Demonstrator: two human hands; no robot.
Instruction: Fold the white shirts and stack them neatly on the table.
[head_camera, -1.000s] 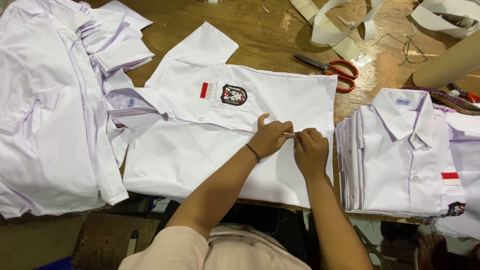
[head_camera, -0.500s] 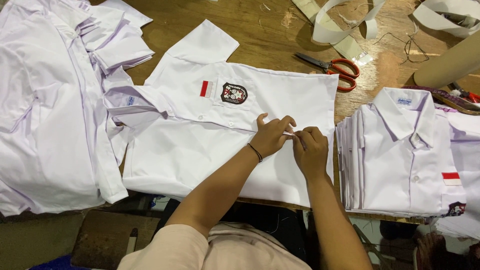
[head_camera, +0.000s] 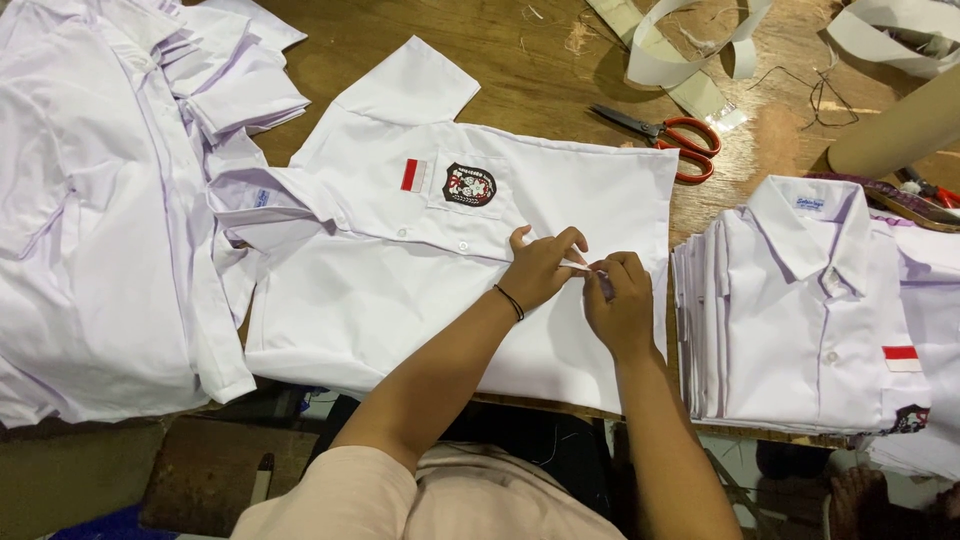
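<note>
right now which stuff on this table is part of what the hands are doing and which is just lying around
In hand:
- left hand and right hand, pinching the placket of the spread white shirt

Lying about:
- red-handled scissors
- stack of folded shirts
- heap of unfolded shirts
- white strips
- cardboard tube
- wooden table

Person, head view. Two bare forearms, no sleeves below the elbow. Left hand (head_camera: 540, 268): thin dark band around the wrist. Right hand (head_camera: 620, 305): no band or ring visible. Upper body: pale peach short-sleeved top (head_camera: 420, 505), plain, softly creased at the shoulder.
</note>
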